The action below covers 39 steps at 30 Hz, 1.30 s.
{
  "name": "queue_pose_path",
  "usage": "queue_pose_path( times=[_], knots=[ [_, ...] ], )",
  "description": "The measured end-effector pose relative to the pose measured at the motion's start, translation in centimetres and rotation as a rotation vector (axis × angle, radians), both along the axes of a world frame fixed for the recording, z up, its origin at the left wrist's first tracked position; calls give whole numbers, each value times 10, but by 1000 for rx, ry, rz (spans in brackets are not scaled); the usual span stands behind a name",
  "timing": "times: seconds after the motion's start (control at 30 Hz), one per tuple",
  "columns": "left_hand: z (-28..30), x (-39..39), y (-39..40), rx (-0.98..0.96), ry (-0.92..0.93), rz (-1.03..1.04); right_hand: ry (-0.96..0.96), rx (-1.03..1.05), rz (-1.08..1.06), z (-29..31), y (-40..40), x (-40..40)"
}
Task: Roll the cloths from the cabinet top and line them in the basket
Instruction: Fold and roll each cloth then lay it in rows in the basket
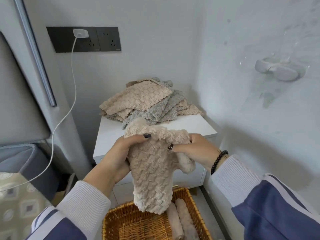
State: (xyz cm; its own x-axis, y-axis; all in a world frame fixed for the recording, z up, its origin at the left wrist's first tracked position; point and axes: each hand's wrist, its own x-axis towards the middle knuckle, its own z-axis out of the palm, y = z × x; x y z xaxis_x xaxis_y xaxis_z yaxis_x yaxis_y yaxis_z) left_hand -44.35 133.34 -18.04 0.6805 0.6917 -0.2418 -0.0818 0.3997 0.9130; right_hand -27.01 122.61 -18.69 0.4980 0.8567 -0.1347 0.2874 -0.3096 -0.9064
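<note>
Both hands, left and right, pinch a beige cloth at its top edge, its length hanging above the basket at 6 o'clock. Two rolls already lie inside; the pile waits at 12 o'clock. Rolling looks barely begun; next comes tight winding.

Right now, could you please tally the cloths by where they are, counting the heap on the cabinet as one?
Cloth held in both hands: 1
Rolled cloths in the basket: 2
Heap of cloths on the cabinet top: 1 heap; single cloths cannot be counted
Total: 4
</note>
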Motion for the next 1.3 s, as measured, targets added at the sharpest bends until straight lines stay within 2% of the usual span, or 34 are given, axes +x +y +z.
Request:
queue_pose_path(
  times=[0.3,0.5,0.7,1.1,1.3],
  knots=[
    [-1,-10,16,22,-106,111,-359,84,-106,6,8,0],
    [-2,-12,31,397,302,93,-538,94,-220,5,15,8],
    [-2,-19,47,677,522,138,-570,31,-208,8,23,14],
    [-3,-28,82,964,723,331,-637,51,-283,-1,57,28],
    [-4,-32,97,926,783,398,-652,63,-291,-4,72,36]
  ],
)
